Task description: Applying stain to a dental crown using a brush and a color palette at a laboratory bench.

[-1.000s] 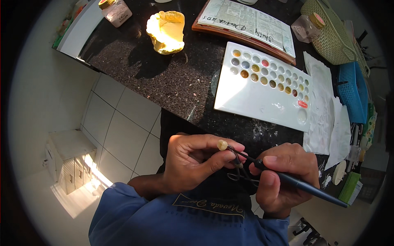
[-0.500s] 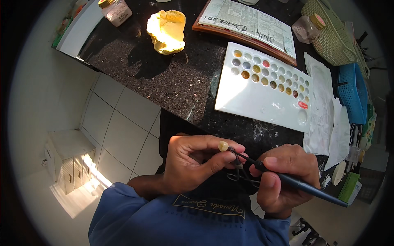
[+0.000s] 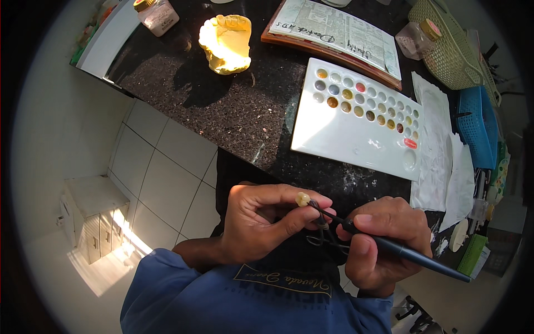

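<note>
Slightly toward nine o'clock, the right hand (image 3: 392,236) has shifted since the earlier frame, its fingers closed around a slim blue-handled tool (image 3: 420,260). At its nine o'clock, the left hand (image 3: 258,217) pinches a dark clamp (image 3: 324,225) between thumb and fingers. A tooth-shaped crown (image 3: 302,199) sits just past those fingertips; whether the tool touches it, I cannot tell. Farther off, from the crown, a white palette (image 3: 345,133) lies at one o'clock, a yellow dental model (image 3: 239,45) at eleven.

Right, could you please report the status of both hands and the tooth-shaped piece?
Left hand pinching dark looped tool. Right hand gripping dark-handled tool, tip near the pale tooth-shaped piece. White palette beyond, apart from both hands.
</note>
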